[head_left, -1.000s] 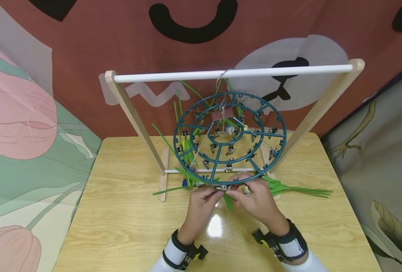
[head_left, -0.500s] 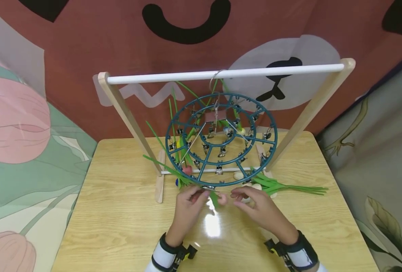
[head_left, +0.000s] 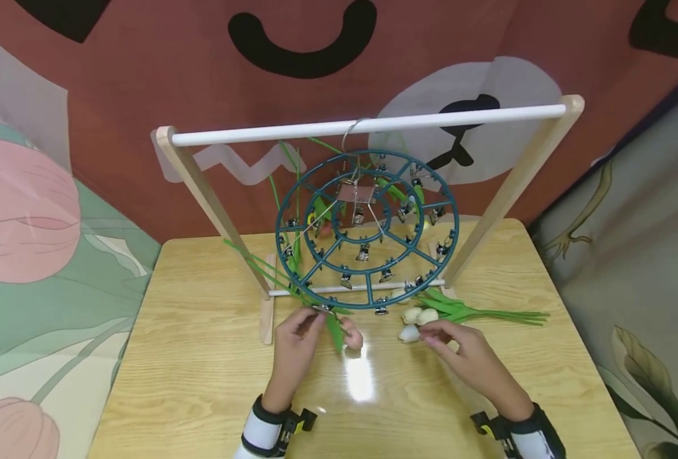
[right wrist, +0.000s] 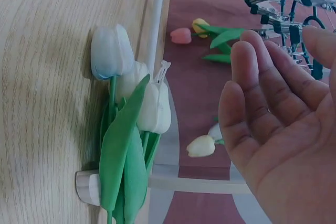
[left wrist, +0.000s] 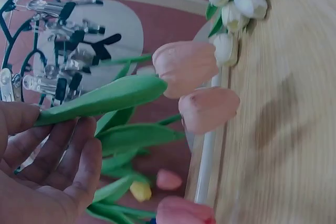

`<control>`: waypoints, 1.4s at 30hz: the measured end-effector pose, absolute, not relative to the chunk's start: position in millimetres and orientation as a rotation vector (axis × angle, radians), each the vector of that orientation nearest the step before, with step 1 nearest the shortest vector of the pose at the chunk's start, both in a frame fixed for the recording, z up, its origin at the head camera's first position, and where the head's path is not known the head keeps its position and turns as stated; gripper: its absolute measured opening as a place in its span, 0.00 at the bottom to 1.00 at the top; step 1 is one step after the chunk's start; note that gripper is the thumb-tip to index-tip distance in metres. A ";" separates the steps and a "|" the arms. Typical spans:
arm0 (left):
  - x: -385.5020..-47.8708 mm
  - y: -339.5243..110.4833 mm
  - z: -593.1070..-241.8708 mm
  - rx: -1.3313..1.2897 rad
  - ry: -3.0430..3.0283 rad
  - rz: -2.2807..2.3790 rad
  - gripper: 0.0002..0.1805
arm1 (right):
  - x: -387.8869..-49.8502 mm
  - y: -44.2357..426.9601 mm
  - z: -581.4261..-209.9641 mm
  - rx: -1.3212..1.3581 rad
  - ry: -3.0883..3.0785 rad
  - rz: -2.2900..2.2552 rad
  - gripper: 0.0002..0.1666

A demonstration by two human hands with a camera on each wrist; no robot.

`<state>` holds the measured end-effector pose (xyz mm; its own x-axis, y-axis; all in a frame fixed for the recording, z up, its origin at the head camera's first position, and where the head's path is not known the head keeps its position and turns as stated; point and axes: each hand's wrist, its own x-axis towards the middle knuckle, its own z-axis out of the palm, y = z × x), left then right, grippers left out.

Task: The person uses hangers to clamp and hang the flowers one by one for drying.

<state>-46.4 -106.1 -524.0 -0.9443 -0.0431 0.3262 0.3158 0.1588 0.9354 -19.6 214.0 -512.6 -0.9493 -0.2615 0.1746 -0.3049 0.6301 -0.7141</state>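
Hanger [head_left: 368, 288]: a round, blue-green frame of concentric rings joined by spokes, hung by a thin metal hook from the white rod of the rack [head_left: 293, 132]. The rack's uprights are pale, flat-sided wood with rounded ends. Shiny metal clips [head_left: 381, 310] hang from the rings. A small pinkish-brown plate [head_left: 356, 193] sits above the hanger's centre; any writing on it is too small to read.

Pink tulips [left wrist: 209, 109]: smooth, cupped heads with long, pointed green leaves, located at the near left edge of the hanger, heads directed right and near. White tulips [head_left: 427, 317]: rounded heads, one tinted blue, lying on the right side of the table [head_left: 212, 382], stems pointing right. The table surface is glossy, yellowish wood grain. The far wall carries a reddish-brown printed cloth [head_left: 143, 76].

My left hand [head_left: 294, 338] pinches the pink tulips at the leaf base, beside a clip; I cannot tell whether the fingers also press that clip. My right hand [head_left: 459, 350] is relaxed, fingers loosely bent and holding nothing, near the white tulips. Both forearms reach in from the near side, each wrist wearing a black-and-white strap [head_left: 262, 428].
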 end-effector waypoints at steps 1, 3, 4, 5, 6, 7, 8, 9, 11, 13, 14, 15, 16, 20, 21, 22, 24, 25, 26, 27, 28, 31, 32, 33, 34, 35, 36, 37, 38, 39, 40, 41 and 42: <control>-47.5 -108.1 -523.6 -0.248 -2.161 -1.848 0.04 | -19.8 213.7 -512.6 0.486 -2.788 1.242 0.09; -50.0 -111.9 -522.9 -0.212 -2.171 -1.817 0.04 | -19.7 213.0 -512.8 0.487 -2.791 1.252 0.09; -51.2 -113.7 -522.0 -0.194 -2.177 -1.800 0.04 | -19.6 212.7 -512.7 0.486 -2.793 1.256 0.08; -52.7 -115.6 -521.4 -0.172 -2.184 -1.787 0.05 | -19.5 212.4 -512.6 0.485 -2.796 1.258 0.08; -54.4 -117.5 -520.7 -0.148 -2.194 -1.776 0.05 | -19.5 212.3 -512.6 0.484 -2.798 1.264 0.08; -56.3 -119.4 -519.9 -0.122 -2.202 -1.768 0.05 | -19.4 212.3 -512.5 0.483 -2.801 1.265 0.08; -58.2 -121.3 -519.4 -0.098 -2.206 -1.765 0.06 | -19.5 212.5 -512.3 0.484 -2.804 1.266 0.08; -59.9 -123.1 -518.8 -0.076 -2.206 -1.769 0.06 | -19.6 212.8 -512.2 0.481 -2.808 1.267 0.08; -63.2 -126.7 -518.3 -0.038 -2.209 -1.776 0.08 | -19.7 213.9 -512.2 0.475 -2.817 1.271 0.08; -65.3 -129.2 -518.0 -0.022 -2.209 -1.785 0.08 | -19.5 215.8 -512.6 0.471 -2.828 1.268 0.08; -65.9 -130.0 -518.1 -0.017 -2.210 -1.787 0.08 | -19.3 217.1 -513.0 0.470 -2.831 1.266 0.08; -66.2 -130.4 -518.1 -0.015 -2.216 -1.780 0.08 | -18.9 218.5 -513.3 0.467 -2.831 1.261 0.08; -66.5 -130.7 -518.0 -0.017 -2.220 -1.773 0.08 | -18.5 220.1 -513.5 0.465 -2.832 1.252 0.08; -67.6 -130.0 -516.6 -0.043 -2.217 -1.745 0.08 | -17.7 226.7 -513.3 0.435 -2.840 1.212 0.08; -68.2 -129.8 -515.6 -0.049 -2.216 -1.742 0.08 | -17.7 228.5 -512.9 0.424 -2.843 1.207 0.08; -69.0 -129.7 -514.7 -0.054 -2.212 -1.748 0.08 | -17.5 230.1 -512.4 0.410 -2.855 1.195 0.09; -70.7 -129.7 -513.1 -0.061 -2.201 -1.762 0.07 | -17.5 233.6 -511.6 0.383 -2.879 1.156 0.09; -71.5 -129.4 -512.1 -0.066 -2.197 -1.767 0.07 | -17.7 235.4 -511.4 0.373 -2.886 1.128 0.09; -72.3 -129.3 -511.6 -0.071 -2.191 -1.771 0.07 | -17.8 237.6 -511.3 0.360 -2.896 1.103 0.10; -73.1 -129.3 -511.1 -0.074 -2.186 -1.774 0.07 | -17.9 239.8 -511.4 0.350 -2.902 1.074 0.10; -73.5 -129.3 -511.1 -0.081 -2.178 -1.775 0.07 | -18.0 242.1 -511.6 0.338 -2.909 1.039 0.10; -74.2 -129.0 -511.1 -0.103 -2.162 -1.752 0.07 | -19.3 251.0 -512.6 0.309 -2.902 0.948 0.10; -74.4 -128.8 -511.3 -0.109 -2.156 -1.746 0.06 | -19.9 254.6 -513.0 0.302 -2.898 0.923 0.10; -74.5 -128.6 -511.5 -0.114 -2.153 -1.738 0.06 | -20.9 258.5 -513.7 0.298 -2.894 0.898 0.10; -74.5 -128.3 -511.6 -0.120 -2.151 -1.727 0.06 | -22.0 262.7 -514.5 0.287 -2.893 0.871 0.10; -74.4 -127.9 -511.8 -0.128 -2.148 -1.718 0.07 | -23.2 267.0 -515.4 0.276 -2.891 0.851 0.10; -74.2 -127.5 -511.9 -0.137 -2.148 -1.708 0.07 | -24.3 271.5 -516.6 0.261 -2.892 0.836 0.10; -74.1 -127.0 -511.8 -0.147 -2.151 -1.689 0.08 | -25.5 276.0 -518.0 0.241 -2.899 0.814 0.10; -73.9 -126.4 -511.4 -0.157 -2.152 -1.669 0.08 | -26.6 280.4 -519.5 0.224 -2.903 0.799 0.10; -73.6 -125.7 -510.5 -0.167 -2.154 -1.653 0.09 | -28.1 284.9 -521.3 0.207 -2.907 0.782 0.10; -73.3 -125.0 -509.7 -0.177 -2.154 -1.637 0.10 | -29.4 289.2 -523.1 0.190 -2.911 0.766 0.10; -72.9 -124.3 -508.5 -0.183 -2.157 -1.621 0.10 | -30.7 293.3 -525.1 0.177 -2.917 0.764 0.11; -72.3 -123.5 -506.7 -0.186 -2.163 -1.604 0.10 | -32.1 297.3 -527.4 0.168 -2.925 0.757 0.11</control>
